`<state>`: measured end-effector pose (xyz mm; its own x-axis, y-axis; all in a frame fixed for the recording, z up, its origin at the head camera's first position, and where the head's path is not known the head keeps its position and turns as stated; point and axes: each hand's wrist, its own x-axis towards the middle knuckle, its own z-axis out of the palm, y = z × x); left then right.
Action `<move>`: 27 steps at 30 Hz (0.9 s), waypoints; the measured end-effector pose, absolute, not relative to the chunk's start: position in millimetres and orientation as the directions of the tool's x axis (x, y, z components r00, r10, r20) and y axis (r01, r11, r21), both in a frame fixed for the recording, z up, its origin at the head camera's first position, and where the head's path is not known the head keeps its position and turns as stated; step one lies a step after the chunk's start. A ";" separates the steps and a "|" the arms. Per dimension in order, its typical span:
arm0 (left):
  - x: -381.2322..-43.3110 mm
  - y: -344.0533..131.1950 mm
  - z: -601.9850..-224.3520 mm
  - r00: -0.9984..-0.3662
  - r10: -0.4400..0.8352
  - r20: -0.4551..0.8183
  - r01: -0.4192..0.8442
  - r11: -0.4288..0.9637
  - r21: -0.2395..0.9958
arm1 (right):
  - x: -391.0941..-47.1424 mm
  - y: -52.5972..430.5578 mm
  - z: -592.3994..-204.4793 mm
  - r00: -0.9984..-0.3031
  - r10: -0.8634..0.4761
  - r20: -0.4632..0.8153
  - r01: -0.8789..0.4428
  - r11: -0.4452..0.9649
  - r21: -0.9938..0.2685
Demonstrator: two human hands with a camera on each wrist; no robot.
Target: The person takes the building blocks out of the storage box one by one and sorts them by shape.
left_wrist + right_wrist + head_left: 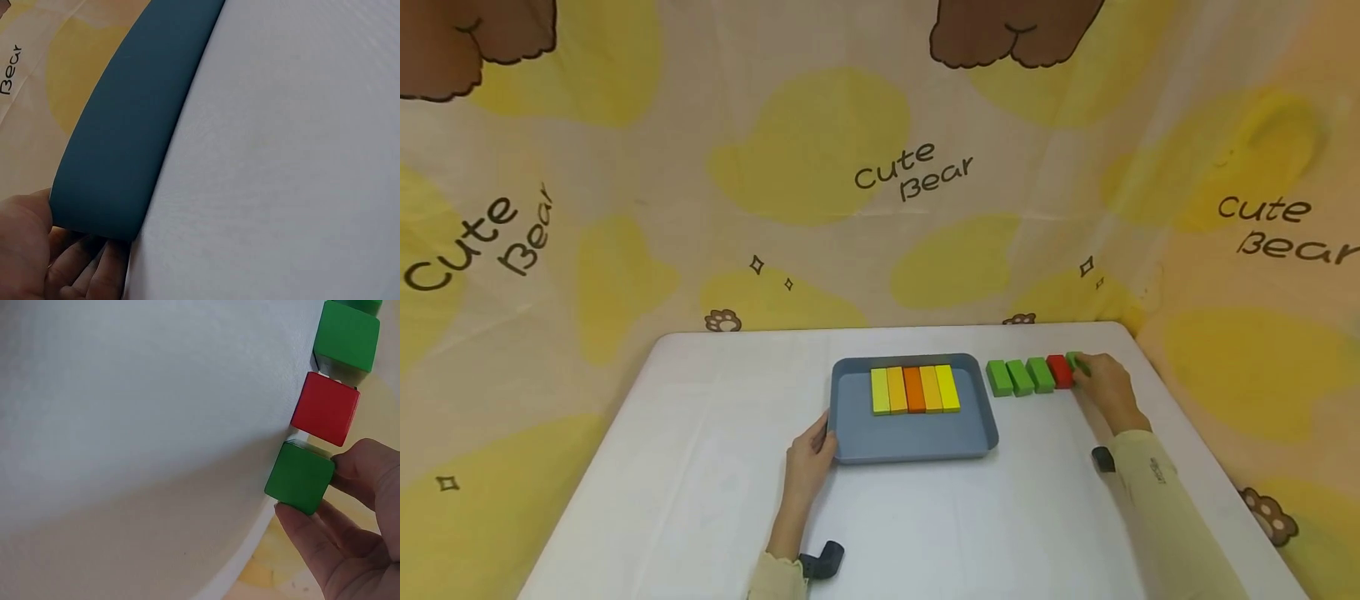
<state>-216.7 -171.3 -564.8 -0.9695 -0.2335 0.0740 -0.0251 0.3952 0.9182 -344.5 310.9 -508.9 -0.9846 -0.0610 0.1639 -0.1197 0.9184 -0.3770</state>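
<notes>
A blue-grey tray [917, 437] lies on the white table, and my left hand [811, 454] grips its left side near the front corner. In the left wrist view the thumb lies along the outside of the tray wall [119, 144], with the fingers curled at the corner. Standing side by side in the tray are several oblong blocks in yellow, orange and red-orange [913, 390]. At the far right my right hand [1108, 390] pinches a green block [299, 478] between thumb and fingers. This block is the right end of a row, beside a red block [325, 409].
Left of the red block, three green blocks [1019, 377] continue the row toward the tray's right wall, with small gaps between them. The table's right edge [1180, 417] runs close beside the right hand. A patterned cloth [820, 150] hangs behind the table.
</notes>
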 end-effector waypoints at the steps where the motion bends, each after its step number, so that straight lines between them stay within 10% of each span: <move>1: -216.8 -171.2 -564.5 -0.970 -0.232 0.073 -0.025 0.395 0.918 | -344.4 310.9 -508.7 -0.985 -0.059 0.160 -0.116 0.920 -0.375; 27: -215.5 -169.4 -563.3 -0.967 -0.245 0.064 -0.034 0.378 0.925 | -339.4 311.9 -510.9 -0.998 0.018 0.067 -0.013 0.900 -0.436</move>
<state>-215.5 -169.4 -563.3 -0.9675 -0.2446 0.0642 -0.0341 0.3776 0.9253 -339.4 311.9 -510.9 -0.9976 0.0180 0.0672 -0.0132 0.8998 -0.4362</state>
